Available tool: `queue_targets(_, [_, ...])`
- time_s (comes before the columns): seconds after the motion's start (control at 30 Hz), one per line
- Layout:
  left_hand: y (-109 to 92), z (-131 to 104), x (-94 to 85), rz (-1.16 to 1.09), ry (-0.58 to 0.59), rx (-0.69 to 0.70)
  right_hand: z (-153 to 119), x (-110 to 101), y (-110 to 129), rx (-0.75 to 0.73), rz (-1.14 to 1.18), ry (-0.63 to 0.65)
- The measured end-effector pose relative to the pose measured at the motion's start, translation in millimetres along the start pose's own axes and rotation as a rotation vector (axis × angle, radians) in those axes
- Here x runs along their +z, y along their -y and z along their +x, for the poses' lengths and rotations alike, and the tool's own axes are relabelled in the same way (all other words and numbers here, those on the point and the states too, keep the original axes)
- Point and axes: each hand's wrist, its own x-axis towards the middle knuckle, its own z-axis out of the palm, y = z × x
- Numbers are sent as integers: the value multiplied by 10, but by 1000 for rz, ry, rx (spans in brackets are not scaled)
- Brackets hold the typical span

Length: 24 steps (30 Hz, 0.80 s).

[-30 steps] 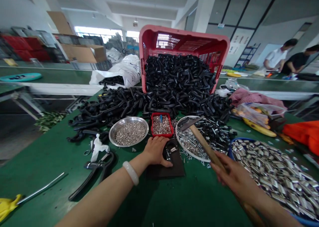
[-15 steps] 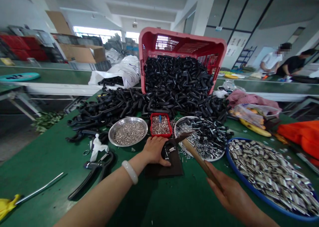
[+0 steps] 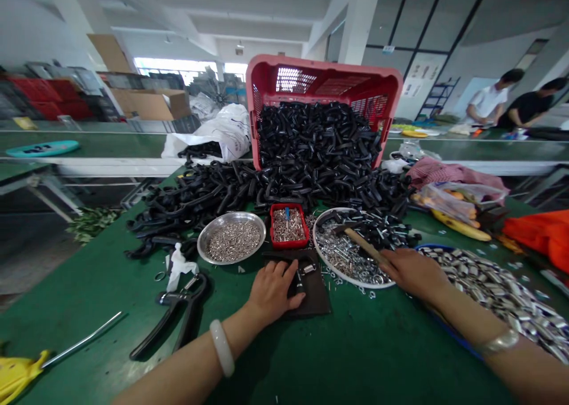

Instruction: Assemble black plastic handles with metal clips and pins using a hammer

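Note:
My right hand (image 3: 413,271) is closed round the wooden handle of a hammer (image 3: 367,246). The hammer's head is over the white tray (image 3: 316,239) of small metal parts and black-headed bolts. My left hand (image 3: 273,289) is curled over a black hand grip exerciser (image 3: 299,283), holding it down on a dark square plate (image 3: 320,301). A coil spring (image 3: 309,268) shows at the exerciser's right side; my fingers hide part of it. Left of my forearm lies another hand grip exerciser (image 3: 189,301) with its spring fitted.
A metal bowl (image 3: 202,254) and a red box (image 3: 306,239) hold small rivets. Behind them, black handles (image 3: 213,185) spill from a red crate (image 3: 391,120). Springs (image 3: 489,286) fill a blue-rimmed tray at right. A yellow-handled rod (image 3: 82,340) lies left. Two people work far right.
My right hand has lifted the hammer up and to the right, away from the exerciser. The exerciser now lies lower under my left hand, which stays on it.

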Motion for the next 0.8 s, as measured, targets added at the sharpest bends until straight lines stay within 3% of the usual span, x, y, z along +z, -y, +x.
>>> queue_targets(0.07, [36, 48, -34, -5, 19, 40, 70, 58, 288, -86, -5, -153])
queue_targets(0.1, [58, 81, -75, -9, 27, 54, 102, 106, 480, -200, 63, -197])
queue_targets(0.17, [104, 153, -201, -36, 47, 73, 176, 226, 864, -398, 231, -199])
queue_targets(0.27, [166, 275, -454, -152, 119, 64, 305, 379, 1216, -438, 525, -186])
queue_targets(0.4, [257, 498, -655, -475, 376, -73, 466, 442, 1228, -270, 933, -58])
queue_targets(0.53, [356, 708, -601, -703, 496, -280, 603, 459, 1165, -101, 1101, 50])
queue_targets(0.67, [428, 806, -530, -531, 439, -172, 681, 504, 1183, -43, 1141, 182])
queue_targets(0.8, [463, 763, -470, -306, 411, -124, 744, 543, 1199, -19, 1129, 227])
